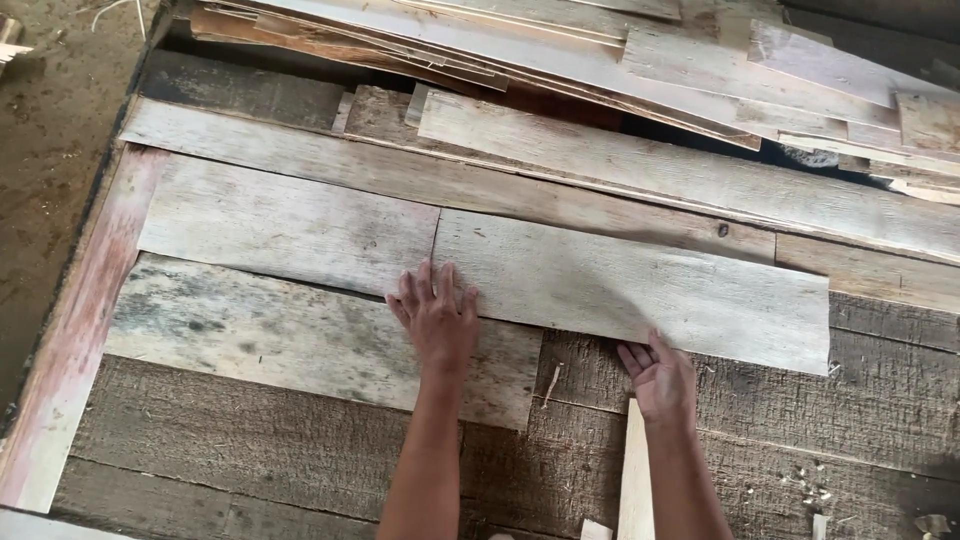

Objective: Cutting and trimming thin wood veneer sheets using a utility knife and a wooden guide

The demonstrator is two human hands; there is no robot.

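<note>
Lying flat across the layered boards, the pale grey, long thin rectangular sheet of wood veneer (640, 285) sits just right of the middle, its left end butted against a similar pale weathered sheet (285, 230). It looks light and springy rather than stiff, rough-faced, and likely to split along the grain, so I judge the long near edge the safest place to take it, with support spread wide. The left hand (437, 315) lies palm down with fingers spread, pressing on the seam between the two sheets. The right hand (660, 375) touches the sheet's near edge, fingers held together and slightly curled; whether the fingertips slip under the edge I cannot tell. A narrow light wooden strip (634, 470) stands beside the right forearm, cut off below. The loose heap of thin curled veneer offcuts (620, 50) hides whatever lies behind it.
</note>
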